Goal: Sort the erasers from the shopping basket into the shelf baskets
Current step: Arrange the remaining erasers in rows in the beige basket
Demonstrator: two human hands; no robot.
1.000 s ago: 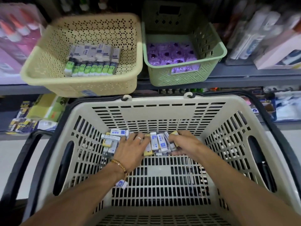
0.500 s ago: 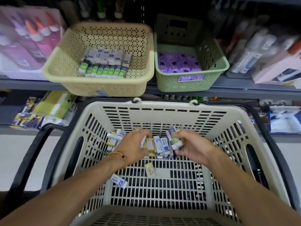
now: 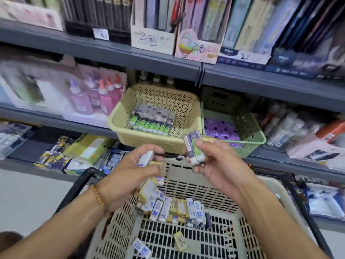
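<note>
Above the beige shopping basket (image 3: 119, 221), my left hand (image 3: 134, 171) grips several white and yellow erasers (image 3: 146, 157). My right hand (image 3: 214, 163) holds a few green and white erasers (image 3: 193, 146) in front of the shelf. More erasers (image 3: 177, 208) lie in a heap at the shopping basket's far end, with two loose ones (image 3: 179, 238) nearer me. On the shelf, a yellow basket (image 3: 119, 118) holds rows of green and white erasers (image 3: 153, 118). Right of it, a green basket (image 3: 248, 128) holds purple erasers (image 3: 220, 129).
Grey shelves (image 3: 261, 86) run across the view, with glue bottles (image 3: 104, 96) left of the yellow basket and boxed stationery (image 3: 298, 131) to the right. Packs (image 3: 87, 148) fill the lower shelf. The shopping basket's black handle (image 3: 78, 186) curves up at left.
Both hands have lifted out of the shopping basket with erasers in them and now sit up in front of the shelf baskets. The view has tilted upward.
</note>
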